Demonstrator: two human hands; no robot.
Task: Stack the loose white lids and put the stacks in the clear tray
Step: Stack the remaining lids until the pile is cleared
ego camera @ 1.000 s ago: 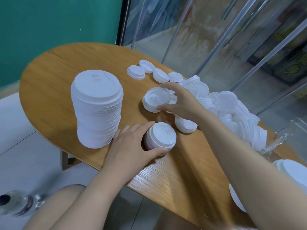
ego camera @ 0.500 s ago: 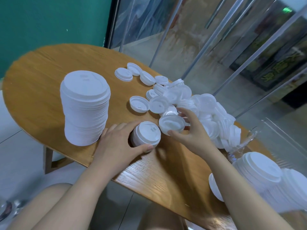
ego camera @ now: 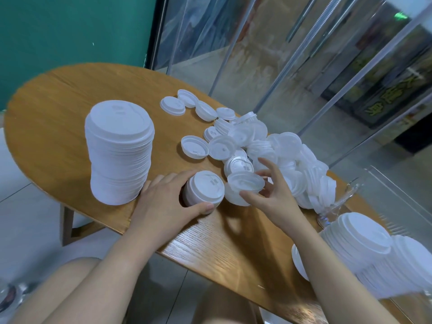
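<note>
1. We see the oval wooden table (ego camera: 58, 127), its grain plain and matte, filling the middle of the frame and bearing everything.
2. The tall stack (ego camera: 119, 153) of large white lids stands left of centre, apparently set aside as finished work.
3. The loose pile (ego camera: 292, 164) of thin, glossy round lids sprawls right of centre toward the clear tray (ego camera: 397, 202) at the right edge, where more stacks (ego camera: 364, 242) lie on their sides.
4. Our left hand (ego camera: 163, 206) curls fingers and thumb round the small stack (ego camera: 203, 190) at centre, likely to steady it for the next lid.
5. Our right hand (ego camera: 273, 197) pinches a single lid (ego camera: 245, 185) between thumb and spread fingertips, just beside that stack, seemingly turning it to nest.
</note>
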